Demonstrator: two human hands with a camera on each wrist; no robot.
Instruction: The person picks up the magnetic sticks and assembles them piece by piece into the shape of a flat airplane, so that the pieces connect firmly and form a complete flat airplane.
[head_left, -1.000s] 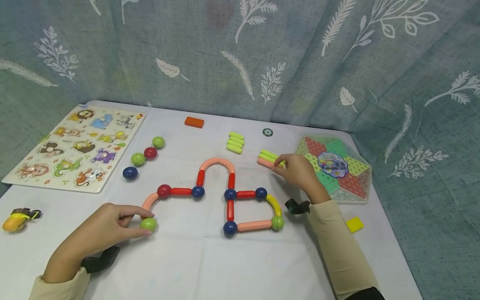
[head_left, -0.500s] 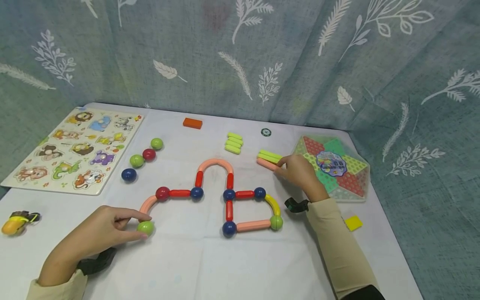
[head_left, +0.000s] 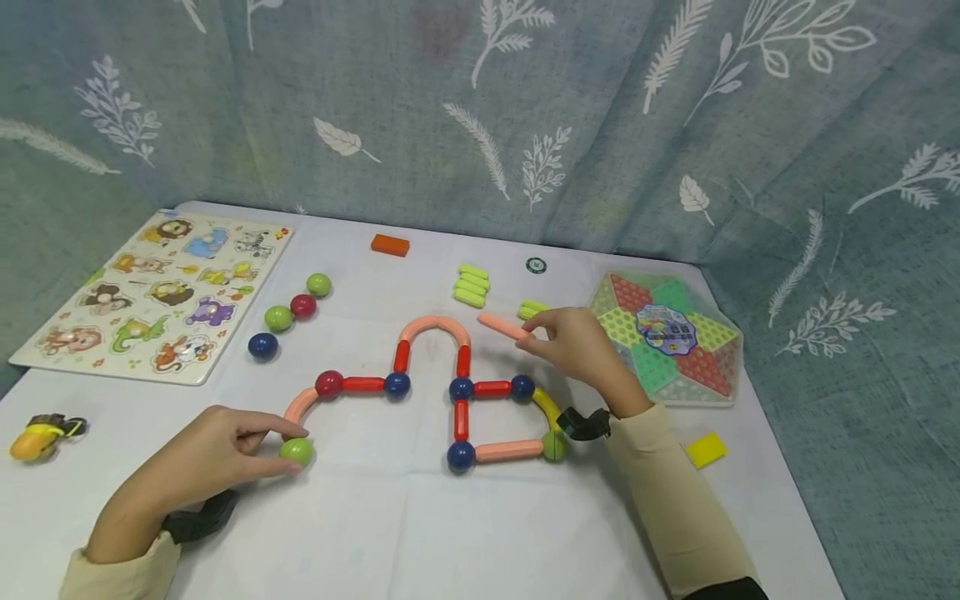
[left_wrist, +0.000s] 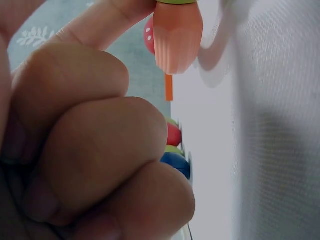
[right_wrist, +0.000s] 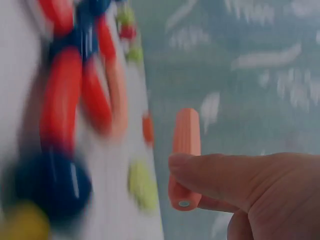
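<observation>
Between thumb and index finger, my left hand (head_left: 202, 457) pinches a green ball (head_left: 296, 452) at the lower end of a curved peach magnetic stick (head_left: 298, 406). That curve joins a red ball (head_left: 329, 384), the left end of a chain of red sticks, blue balls and a peach arch (head_left: 435, 322). My right hand (head_left: 577, 350) holds a straight peach magnetic stick (head_left: 501, 326) above the table, right of the arch. In the right wrist view the thumb lies across this peach stick (right_wrist: 187, 132), its metal-tipped end facing the camera. Curled fingers fill much of the left wrist view.
Short green sticks (head_left: 471, 286) lie behind the arch, with more green sticks (head_left: 533, 309) near my right hand. Loose balls (head_left: 278, 318) and an animal puzzle board (head_left: 150, 296) are at left. A patterned plastic box (head_left: 667, 333) stands at right; an orange block (head_left: 390, 245) lies at the back.
My right hand has picked the peach stick up from beside the green sticks and carried it a little left. My left hand stays at the green ball.
</observation>
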